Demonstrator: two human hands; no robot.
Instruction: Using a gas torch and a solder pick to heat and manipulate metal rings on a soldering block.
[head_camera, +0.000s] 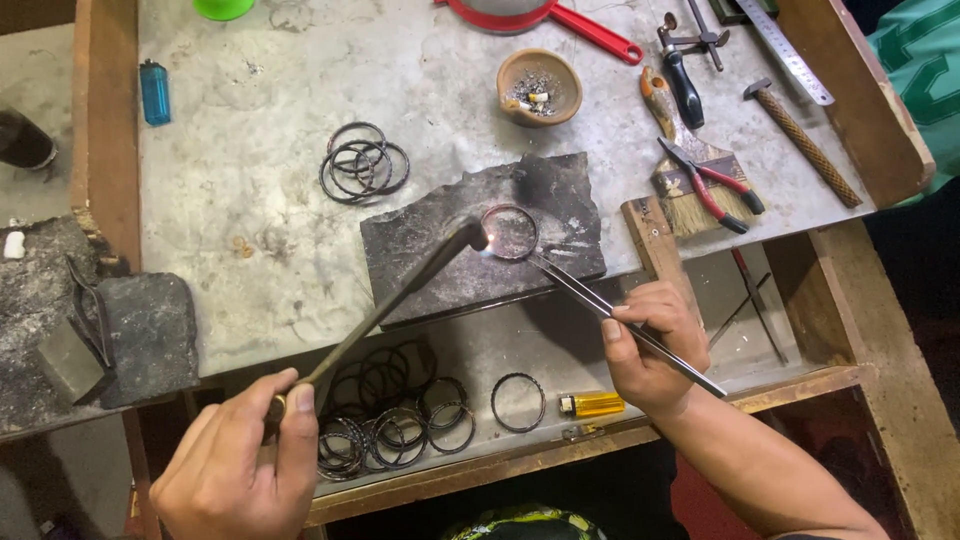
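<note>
1. Grey metal-topped workbench (250, 230), wooden frame, tools at upper right of frame.
2. Left hand (235, 465) at lower left, closed around torch (400, 290); flame at the tip touches the ring.
3. Right hand (650, 350) pinches long tweezers (620, 320), tips at the ring's edge.
4. Ring (510, 232) lies on dark slab (480, 240), centre frame.
5. Progress: heating under way; joint state probably too small to judge.
6. Loose rings: pile (390, 420) at lower centre, smaller stack (362, 162) at upper centre.

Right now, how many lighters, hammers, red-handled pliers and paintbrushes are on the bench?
Lighters: 2, blue lighter and yellow lighter
Hammers: 1, hammer
Pliers: 1, red-handled pliers
Paintbrushes: 1, paintbrush
Total: 5
</note>
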